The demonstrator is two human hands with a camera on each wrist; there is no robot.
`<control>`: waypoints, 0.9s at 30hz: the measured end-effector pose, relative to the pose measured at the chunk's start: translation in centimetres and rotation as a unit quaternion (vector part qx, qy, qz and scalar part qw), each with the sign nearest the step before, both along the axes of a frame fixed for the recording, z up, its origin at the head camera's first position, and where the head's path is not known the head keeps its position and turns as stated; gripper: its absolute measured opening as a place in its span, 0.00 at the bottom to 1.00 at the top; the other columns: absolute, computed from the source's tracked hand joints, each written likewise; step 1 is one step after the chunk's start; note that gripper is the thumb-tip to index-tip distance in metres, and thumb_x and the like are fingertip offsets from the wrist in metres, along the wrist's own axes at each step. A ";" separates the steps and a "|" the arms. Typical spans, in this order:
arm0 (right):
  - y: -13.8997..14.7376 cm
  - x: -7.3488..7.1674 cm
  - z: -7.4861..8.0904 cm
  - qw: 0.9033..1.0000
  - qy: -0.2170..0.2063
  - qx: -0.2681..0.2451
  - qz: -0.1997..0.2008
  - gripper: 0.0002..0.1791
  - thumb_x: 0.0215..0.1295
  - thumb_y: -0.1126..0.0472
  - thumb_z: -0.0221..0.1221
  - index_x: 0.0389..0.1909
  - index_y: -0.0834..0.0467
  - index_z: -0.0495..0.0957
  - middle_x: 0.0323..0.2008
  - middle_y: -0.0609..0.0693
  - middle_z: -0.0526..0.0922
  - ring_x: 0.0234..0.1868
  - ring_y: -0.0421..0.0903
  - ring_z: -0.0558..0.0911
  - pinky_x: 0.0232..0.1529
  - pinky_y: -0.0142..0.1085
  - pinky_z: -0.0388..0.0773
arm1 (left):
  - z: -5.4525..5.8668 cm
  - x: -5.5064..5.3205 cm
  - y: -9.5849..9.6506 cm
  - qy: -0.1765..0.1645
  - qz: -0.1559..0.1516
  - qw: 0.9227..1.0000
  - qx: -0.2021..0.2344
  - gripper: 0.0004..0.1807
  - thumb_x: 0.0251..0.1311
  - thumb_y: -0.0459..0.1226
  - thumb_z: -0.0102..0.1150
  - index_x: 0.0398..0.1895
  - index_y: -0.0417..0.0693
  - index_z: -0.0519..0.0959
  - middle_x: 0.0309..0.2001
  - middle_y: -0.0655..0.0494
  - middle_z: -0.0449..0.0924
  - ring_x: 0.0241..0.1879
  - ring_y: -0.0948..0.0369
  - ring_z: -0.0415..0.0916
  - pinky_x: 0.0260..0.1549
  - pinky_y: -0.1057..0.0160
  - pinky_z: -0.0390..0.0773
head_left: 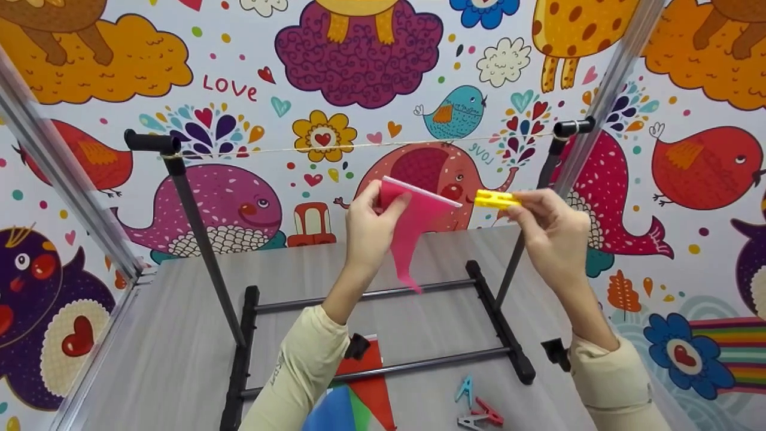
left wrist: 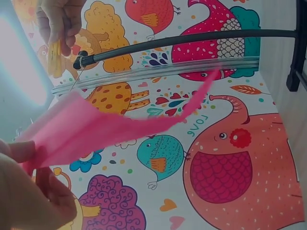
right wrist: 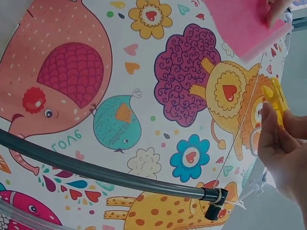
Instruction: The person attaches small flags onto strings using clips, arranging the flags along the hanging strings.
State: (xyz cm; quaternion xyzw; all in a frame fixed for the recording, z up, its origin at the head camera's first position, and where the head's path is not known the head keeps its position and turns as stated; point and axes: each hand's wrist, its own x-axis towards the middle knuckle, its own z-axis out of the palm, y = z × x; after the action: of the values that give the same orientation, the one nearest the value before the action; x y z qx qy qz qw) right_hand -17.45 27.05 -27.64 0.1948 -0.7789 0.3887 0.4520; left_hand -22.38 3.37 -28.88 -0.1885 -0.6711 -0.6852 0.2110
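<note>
In the head view, I'm judging that the pink flag [head_left: 416,218] could be twisting or slipping, because my left hand [head_left: 372,224] is pinching it near one end of its white edge while the tail is hanging free. It's appearing below the string [head_left: 275,149]. My right hand [head_left: 553,236] is holding the yellow clothespin [head_left: 488,199] beside the flag's other corner, not touching it.

In the left wrist view, the long tail is trailing sideways; looseness like that could be causing folds. My left thumb is pressing the cloth, the fingers curling behind.

In the right wrist view, an off-centre squeeze could be sending the clothespin loose. My fingertips are closing narrowly on it; whether its tips are parting, I can't tell.
</note>
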 end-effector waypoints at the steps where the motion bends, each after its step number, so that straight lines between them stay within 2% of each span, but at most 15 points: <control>1: 0.0 -0.2 0.4 1.000 -0.003 0.003 0.001 0.10 0.59 0.72 0.62 0.43 0.69 0.79 0.39 0.57 0.86 0.38 0.38 0.84 0.40 0.25 0.77 | 0.2 -0.2 0.1 -0.004 0.000 1.000 0.006 0.09 0.59 0.37 0.64 0.37 0.42 0.77 0.33 0.52 0.78 0.32 0.59 0.74 0.31 0.66 0.77; 6: 0.0 -1.2 1.9 0.999 -0.028 0.014 0.009 0.15 0.63 0.67 0.61 0.50 0.67 0.77 0.44 0.56 0.84 0.41 0.40 0.84 0.44 0.26 0.77 | 1.1 -0.8 0.5 -0.030 -0.020 0.999 0.037 0.14 0.60 0.38 0.63 0.45 0.41 0.76 0.41 0.50 0.79 0.41 0.56 0.77 0.40 0.61 0.81; 10: -0.1 -1.9 2.6 0.998 -0.058 0.003 0.016 0.19 0.63 0.64 0.62 0.53 0.65 0.76 0.46 0.53 0.83 0.42 0.42 0.82 0.44 0.26 0.76 | 1.1 -1.3 0.8 -0.047 -0.026 0.997 0.050 0.16 0.61 0.37 0.62 0.50 0.40 0.76 0.43 0.48 0.79 0.41 0.55 0.77 0.40 0.60 0.81; 18: -0.2 -3.0 3.5 0.988 -0.134 -0.053 0.057 0.20 0.61 0.63 0.64 0.53 0.63 0.76 0.48 0.51 0.80 0.40 0.44 0.79 0.41 0.27 0.77 | 0.6 -1.8 1.2 -0.068 -0.017 0.996 0.049 0.13 0.60 0.36 0.63 0.45 0.40 0.77 0.38 0.49 0.80 0.38 0.56 0.77 0.38 0.61 0.81; 23: 0.0 -3.9 4.3 0.986 -0.133 -0.069 0.077 0.19 0.63 0.63 0.62 0.54 0.64 0.75 0.49 0.52 0.79 0.43 0.45 0.78 0.42 0.29 0.77 | 0.8 -1.9 1.4 -0.061 -0.013 0.997 0.036 0.12 0.60 0.37 0.63 0.43 0.41 0.77 0.37 0.50 0.80 0.36 0.57 0.77 0.36 0.62 0.80; 27: 0.0 -5.3 5.3 0.989 -0.130 -0.043 0.056 0.19 0.64 0.63 0.61 0.55 0.65 0.75 0.48 0.54 0.80 0.44 0.44 0.77 0.42 0.27 0.76 | 1.1 -2.0 1.6 -0.062 -0.016 0.997 0.039 0.13 0.60 0.37 0.63 0.45 0.41 0.77 0.37 0.49 0.80 0.36 0.56 0.77 0.36 0.61 0.81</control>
State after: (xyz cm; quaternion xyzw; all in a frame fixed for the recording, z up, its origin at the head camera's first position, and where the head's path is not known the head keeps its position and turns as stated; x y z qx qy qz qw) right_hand -22.70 27.04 -22.37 0.1661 -0.8013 0.4690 0.3323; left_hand -24.40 4.95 -27.78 -0.1485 -0.6526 -0.7245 0.1649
